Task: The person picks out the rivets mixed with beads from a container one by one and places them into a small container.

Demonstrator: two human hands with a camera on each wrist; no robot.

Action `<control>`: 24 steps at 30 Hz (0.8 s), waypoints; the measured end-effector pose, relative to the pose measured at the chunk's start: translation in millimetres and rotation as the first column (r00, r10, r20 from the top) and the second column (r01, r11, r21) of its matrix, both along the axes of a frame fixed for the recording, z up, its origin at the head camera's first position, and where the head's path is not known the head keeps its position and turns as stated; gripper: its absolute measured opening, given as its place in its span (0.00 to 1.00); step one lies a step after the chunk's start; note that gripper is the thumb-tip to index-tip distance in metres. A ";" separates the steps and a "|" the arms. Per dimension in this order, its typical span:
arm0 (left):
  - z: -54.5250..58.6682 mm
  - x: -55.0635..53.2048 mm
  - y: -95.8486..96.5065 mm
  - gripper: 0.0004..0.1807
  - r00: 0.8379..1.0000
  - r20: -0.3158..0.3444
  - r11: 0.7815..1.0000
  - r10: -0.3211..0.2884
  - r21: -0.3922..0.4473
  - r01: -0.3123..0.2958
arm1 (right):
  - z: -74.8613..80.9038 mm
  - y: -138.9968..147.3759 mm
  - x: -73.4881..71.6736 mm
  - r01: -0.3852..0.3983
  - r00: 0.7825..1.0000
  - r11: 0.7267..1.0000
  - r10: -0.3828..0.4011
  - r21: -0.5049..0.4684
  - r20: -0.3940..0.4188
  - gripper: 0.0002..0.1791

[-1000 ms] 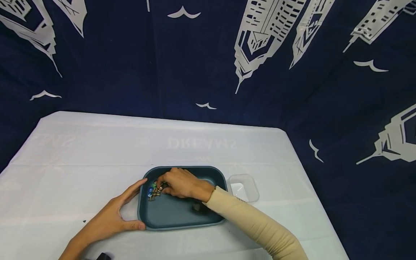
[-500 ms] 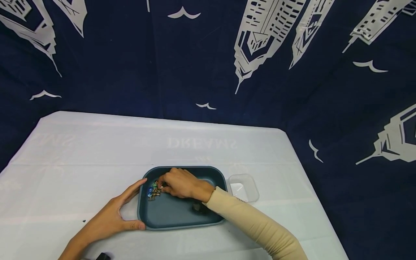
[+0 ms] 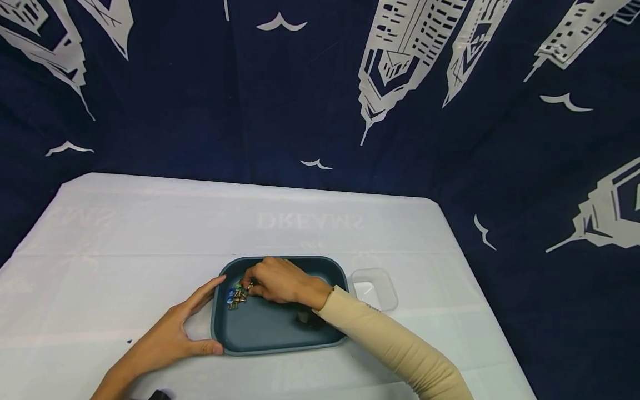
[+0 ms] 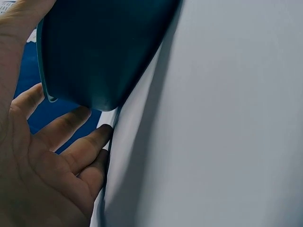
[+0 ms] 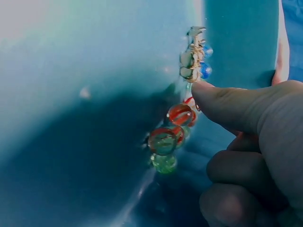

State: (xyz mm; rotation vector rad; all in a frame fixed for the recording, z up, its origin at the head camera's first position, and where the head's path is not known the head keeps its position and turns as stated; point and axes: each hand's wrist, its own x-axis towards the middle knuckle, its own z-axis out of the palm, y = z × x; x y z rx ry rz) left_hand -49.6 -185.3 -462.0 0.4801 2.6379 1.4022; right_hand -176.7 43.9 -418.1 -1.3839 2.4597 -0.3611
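Observation:
A dark blue-green tray (image 3: 270, 333) lies on the white-covered table. My left hand (image 3: 172, 330) spans its left end with extended fingers, fingertips at the far left corner and thumb at the near left corner; in the left wrist view several fingers (image 4: 66, 127) meet the outer wall. Inside the tray my right hand (image 3: 282, 282) is bent over a small pile at the left. Its thumb and index finger pinch a small brass-coloured piece (image 3: 251, 285). Beside the thumb are brass-coloured pieces (image 5: 189, 61), blue marbles (image 5: 206, 70), red-swirled marbles (image 5: 181, 115) and a green marble (image 5: 164, 163).
A clear plastic container (image 3: 375, 289) stands just right of the tray. Under the right wrist a dark object (image 3: 306, 319) shows inside the tray. A small dark speck (image 3: 129, 341) and a black object (image 3: 159, 395) are at the left. Blue printed cloth (image 3: 300, 111) hangs behind the table.
The right fingers shift slightly at the pile, and a brass-coloured piece shows more clearly between thumb and index finger. The left hand and tray stay in place.

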 end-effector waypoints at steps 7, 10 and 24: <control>-0.6 -0.2 -0.5 0.62 1.000 -0.001 1.000 0.001 0.008 -0.001 | 8.6 3.8 1.9 0.009 1.000 1.000 -0.009 -0.009 0.016 0.08; -1.6 -0.1 -1.2 0.63 1.000 -0.002 1.000 -0.002 0.018 0.002 | 12.0 6.3 3.2 0.008 1.000 1.000 -0.007 -0.018 0.010 0.08; -1.0 -0.2 0.3 0.63 1.000 -0.005 1.000 0.002 0.008 -0.002 | 26.4 23.4 -1.7 0.049 0.999 0.996 -0.048 -0.068 0.015 0.07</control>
